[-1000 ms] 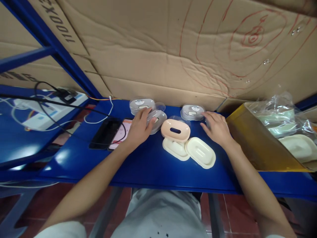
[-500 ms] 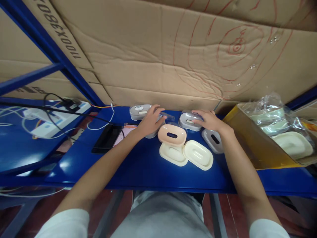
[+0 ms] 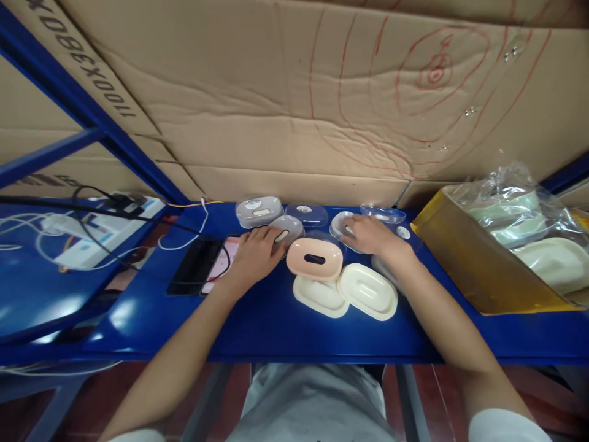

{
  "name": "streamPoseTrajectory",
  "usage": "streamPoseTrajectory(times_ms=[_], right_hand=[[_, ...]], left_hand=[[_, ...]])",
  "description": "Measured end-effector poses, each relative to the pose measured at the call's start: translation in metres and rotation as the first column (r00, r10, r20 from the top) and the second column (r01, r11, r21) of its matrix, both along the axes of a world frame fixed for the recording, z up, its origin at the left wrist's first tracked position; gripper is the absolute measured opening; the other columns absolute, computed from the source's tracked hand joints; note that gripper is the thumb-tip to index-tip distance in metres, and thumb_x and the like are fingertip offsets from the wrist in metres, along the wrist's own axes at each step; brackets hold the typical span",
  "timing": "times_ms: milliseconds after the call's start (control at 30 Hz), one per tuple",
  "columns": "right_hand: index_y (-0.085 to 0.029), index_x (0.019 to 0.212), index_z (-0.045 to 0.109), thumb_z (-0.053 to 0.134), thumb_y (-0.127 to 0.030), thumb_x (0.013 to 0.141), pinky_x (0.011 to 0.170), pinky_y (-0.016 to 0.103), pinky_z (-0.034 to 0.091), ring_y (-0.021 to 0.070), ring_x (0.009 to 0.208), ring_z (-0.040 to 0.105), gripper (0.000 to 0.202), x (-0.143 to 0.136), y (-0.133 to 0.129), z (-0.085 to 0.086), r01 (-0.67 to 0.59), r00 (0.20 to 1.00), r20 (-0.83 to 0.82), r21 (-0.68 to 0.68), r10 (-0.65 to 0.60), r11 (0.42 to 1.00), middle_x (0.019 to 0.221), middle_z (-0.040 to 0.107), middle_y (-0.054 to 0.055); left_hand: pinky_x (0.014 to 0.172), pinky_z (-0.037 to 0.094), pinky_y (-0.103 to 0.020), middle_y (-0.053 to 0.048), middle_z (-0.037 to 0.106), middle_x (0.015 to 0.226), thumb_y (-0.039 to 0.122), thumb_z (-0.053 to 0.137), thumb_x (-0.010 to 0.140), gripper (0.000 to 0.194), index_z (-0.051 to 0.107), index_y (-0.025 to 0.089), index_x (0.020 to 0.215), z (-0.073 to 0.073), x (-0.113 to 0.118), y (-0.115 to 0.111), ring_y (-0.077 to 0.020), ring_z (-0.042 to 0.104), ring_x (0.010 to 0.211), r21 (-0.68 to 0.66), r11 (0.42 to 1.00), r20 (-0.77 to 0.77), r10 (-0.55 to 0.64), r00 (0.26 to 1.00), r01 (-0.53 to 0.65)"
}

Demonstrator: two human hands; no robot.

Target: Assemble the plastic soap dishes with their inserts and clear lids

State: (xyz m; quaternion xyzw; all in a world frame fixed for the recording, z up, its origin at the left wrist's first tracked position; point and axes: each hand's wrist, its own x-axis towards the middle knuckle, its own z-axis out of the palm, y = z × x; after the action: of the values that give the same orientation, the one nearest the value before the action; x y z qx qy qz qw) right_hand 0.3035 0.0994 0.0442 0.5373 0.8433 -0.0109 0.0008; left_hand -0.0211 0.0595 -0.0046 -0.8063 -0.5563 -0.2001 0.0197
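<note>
My left hand [image 3: 258, 250] is closed round the left side of a grey oval dish [image 3: 291, 227], with its fingertips on the top. Farther right, my right hand [image 3: 372, 234] grips another grey dish [image 3: 339, 224] by its right side. Between them lies a peach dish [image 3: 301, 256] with a dark slot, overlapping a cream dish [image 3: 317, 298]. A second cream dish [image 3: 369, 291] touches it on the right. Behind, a grey dish with a clear cover [image 3: 259, 212] and a clear lid [image 3: 307, 215] rest on the blue table. More clear lids [image 3: 384, 214] lie behind my right hand.
A cardboard box [image 3: 455, 252] with plastic-wrapped dishes stands at the right. A phone [image 3: 221, 261] in a black case lies left of my left hand. Farther left are a power strip [image 3: 113, 233] and cables. Cardboard [image 3: 257, 92] rises behind the table [image 3: 257, 331].
My left hand has moved left and down onto the grey dish. The clear cover near my right hand is off its dish and lies behind it. The view has shifted slightly.
</note>
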Motion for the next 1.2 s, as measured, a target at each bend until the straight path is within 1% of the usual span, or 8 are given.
streamPoseTrajectory(times_ms=[167, 367, 500, 667, 800, 900, 1067, 1200], right_hand=[[-0.011, 0.133, 0.072, 0.053, -0.036, 0.11, 0.101, 0.044, 0.054, 0.038, 0.123, 0.073, 0.039, -0.004, 0.0, -0.007, -0.014, 0.999, 0.032, -0.056, 0.016, 0.998, 0.136, 0.075, 0.024], [-0.017, 0.141, 0.067, 0.037, -0.032, 0.115, 0.096, 0.037, 0.054, 0.0323, 0.118, 0.077, 0.042, 0.012, 0.005, 0.007, -0.033, 0.999, -0.039, -0.063, 0.03, 0.998, 0.132, 0.08, 0.016], [-0.015, 0.143, 0.064, 0.027, -0.036, 0.117, 0.101, 0.038, 0.052, 0.0326, 0.123, 0.075, 0.05, 0.026, 0.006, 0.02, -0.001, 0.995, -0.099, -0.011, 0.0, 1.0, 0.134, 0.079, 0.017], [-0.016, 0.154, 0.057, 0.028, -0.038, 0.117, 0.112, 0.044, 0.047, 0.0345, 0.135, 0.068, 0.052, 0.036, 0.004, 0.034, 0.029, 0.988, -0.15, 0.064, -0.019, 0.998, 0.148, 0.072, 0.018], [-0.017, 0.153, 0.059, 0.036, -0.037, 0.113, 0.116, 0.058, 0.04, 0.042, 0.14, 0.061, 0.05, 0.04, 0.002, 0.035, 0.152, 0.988, -0.044, 0.106, -0.148, 0.983, 0.152, 0.067, 0.021], [-0.016, 0.15, 0.064, 0.044, -0.033, 0.109, 0.113, 0.063, 0.04, 0.045, 0.136, 0.063, 0.048, 0.045, 0.004, 0.029, 0.206, 0.978, 0.024, 0.054, -0.208, 0.977, 0.147, 0.069, 0.025], [-0.019, 0.146, 0.068, 0.051, -0.032, 0.106, 0.108, 0.058, 0.049, 0.0412, 0.131, 0.069, 0.045, 0.057, 0.013, 0.016, 0.226, 0.973, 0.055, -0.051, -0.223, 0.973, 0.142, 0.074, 0.022], [-0.02, 0.15, 0.066, 0.051, -0.033, 0.107, 0.109, 0.052, 0.051, 0.0389, 0.134, 0.068, 0.047, 0.062, 0.014, 0.015, 0.186, 0.983, 0.025, -0.082, -0.184, 0.979, 0.147, 0.071, 0.021]], left_hand=[[0.111, 0.05, -0.057, -0.015, 0.072, 0.141, 0.043, 0.054, 0.106, 0.04, 0.071, 0.022, 0.135, -0.004, 0.001, 0.002, -0.0401, 0.064, 0.132, -0.016, 1.0, -0.004, -0.008, 1.0, 0.008], [0.111, 0.049, -0.06, -0.015, 0.075, 0.137, 0.041, 0.064, 0.101, 0.039, 0.074, 0.022, 0.134, -0.008, 0.007, -0.003, -0.042, 0.066, 0.13, -0.047, 0.998, 0.02, -0.045, 0.999, 0.046], [0.112, 0.05, -0.057, -0.015, 0.077, 0.134, 0.038, 0.056, 0.106, 0.036, 0.074, 0.021, 0.132, -0.01, 0.011, -0.002, -0.0383, 0.068, 0.13, -0.039, 0.997, 0.079, -0.06, 0.995, 0.063], [0.108, 0.055, -0.053, -0.015, 0.079, 0.128, 0.042, 0.044, 0.111, 0.042, 0.072, 0.019, 0.133, -0.013, 0.007, 0.005, -0.0348, 0.072, 0.122, -0.01, 1.0, 0.191, -0.023, 0.981, 0.026], [0.112, 0.054, -0.051, -0.016, 0.075, 0.136, 0.044, 0.033, 0.115, 0.049, 0.066, 0.019, 0.141, -0.008, 0.007, 0.007, -0.0322, 0.069, 0.129, 0.037, 0.999, 0.285, -0.03, 0.958, 0.021], [0.116, 0.051, -0.05, -0.015, 0.073, 0.14, 0.043, 0.033, 0.116, 0.048, 0.065, 0.019, 0.143, 0.0, 0.017, 0.011, -0.0298, 0.067, 0.133, 0.056, 0.991, 0.295, -0.137, 0.946, 0.126], [0.121, 0.048, -0.049, -0.009, 0.075, 0.14, 0.038, 0.044, 0.113, 0.037, 0.071, 0.024, 0.135, 0.011, 0.048, 0.031, -0.0266, 0.068, 0.133, 0.018, 0.927, 0.205, -0.371, 0.906, 0.375], [0.123, 0.046, -0.048, -0.013, 0.064, 0.154, 0.039, 0.041, 0.114, 0.042, 0.067, 0.022, 0.142, 0.019, 0.059, 0.05, -0.0279, 0.061, 0.143, 0.029, 0.932, 0.17, -0.362, 0.917, 0.362]])
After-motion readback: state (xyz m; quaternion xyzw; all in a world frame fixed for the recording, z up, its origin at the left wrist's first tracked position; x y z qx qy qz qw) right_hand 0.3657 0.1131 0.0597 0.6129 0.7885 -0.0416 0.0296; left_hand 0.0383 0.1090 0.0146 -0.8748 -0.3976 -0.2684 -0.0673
